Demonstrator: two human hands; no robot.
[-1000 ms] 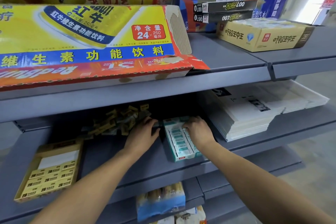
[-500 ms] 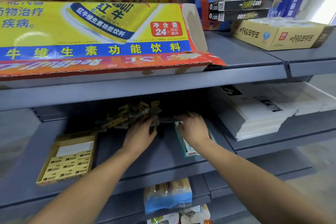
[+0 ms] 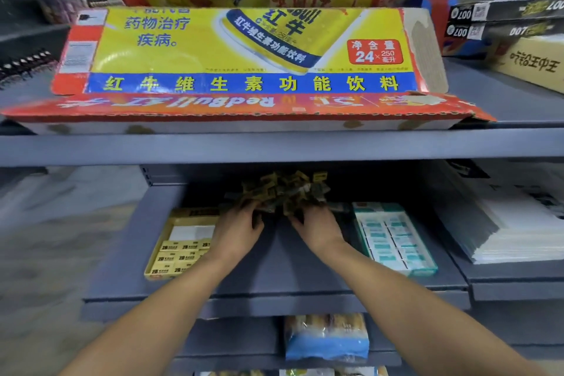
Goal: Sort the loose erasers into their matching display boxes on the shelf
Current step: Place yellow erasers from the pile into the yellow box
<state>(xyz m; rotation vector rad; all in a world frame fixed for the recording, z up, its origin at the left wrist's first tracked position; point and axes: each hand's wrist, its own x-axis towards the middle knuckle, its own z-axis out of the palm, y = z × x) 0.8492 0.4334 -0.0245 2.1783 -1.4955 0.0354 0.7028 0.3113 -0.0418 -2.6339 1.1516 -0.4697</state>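
Loose erasers (image 3: 282,191): heaped at rear edge of middle shelf (image 3: 274,272), between yellow display box (image 3: 180,246) toward left edge and teal display box (image 3: 393,241) toward right edge. Left hand (image 3: 236,230), right hand (image 3: 316,230): fingertips buried in heap; grasp cannot be determined.

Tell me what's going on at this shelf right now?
A person is reaching both hands into the back of the middle shelf, where a heap of loose erasers lies. The left hand and right hand are both at the pile's front edge, apparently gathering pieces. A yellow display box sits to the left, partly filled, and a teal-and-white display box sits to the right. What the fingers actually hold is too blurred to tell.
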